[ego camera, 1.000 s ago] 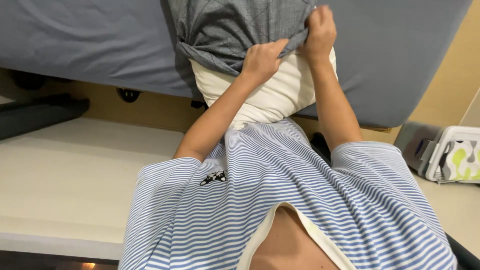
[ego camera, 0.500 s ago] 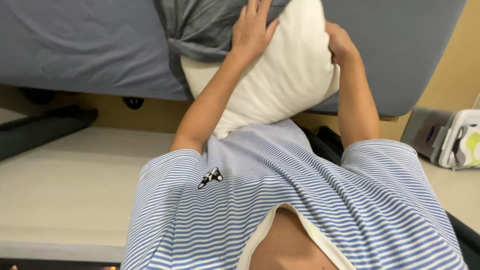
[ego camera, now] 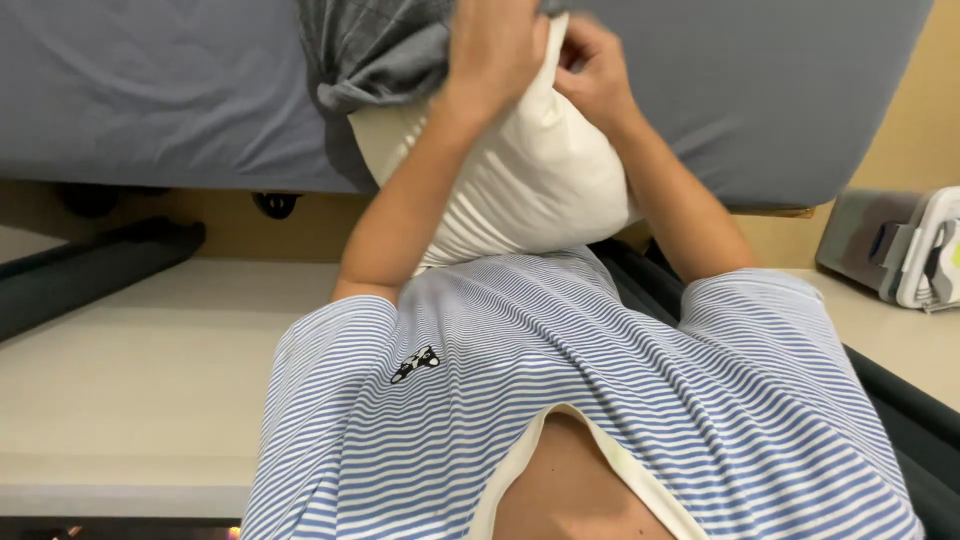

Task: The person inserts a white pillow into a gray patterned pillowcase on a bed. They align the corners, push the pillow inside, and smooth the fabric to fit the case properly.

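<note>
Cream pillow [ego camera: 540, 190], grey checked pillowcase [ego camera: 375, 50], blue-grey bedsheet [ego camera: 150, 90], blue-and-white striped shirt [ego camera: 600, 400].

Bedroom in a home, most likely. Bed [ego camera: 150, 100] with a grey-blue fitted sheet across the top, dark casters just under its edge. White pillow [ego camera: 520, 190] half inside a grey pillowcase [ego camera: 375, 50], pressed against a blue-striped shirt [ego camera: 600, 400]. Pale cream floor [ego camera: 130, 380], yellowish wall [ego camera: 920, 130] at right. Small grey-and-white appliance [ego camera: 900, 250] on the floor by that wall.
</note>
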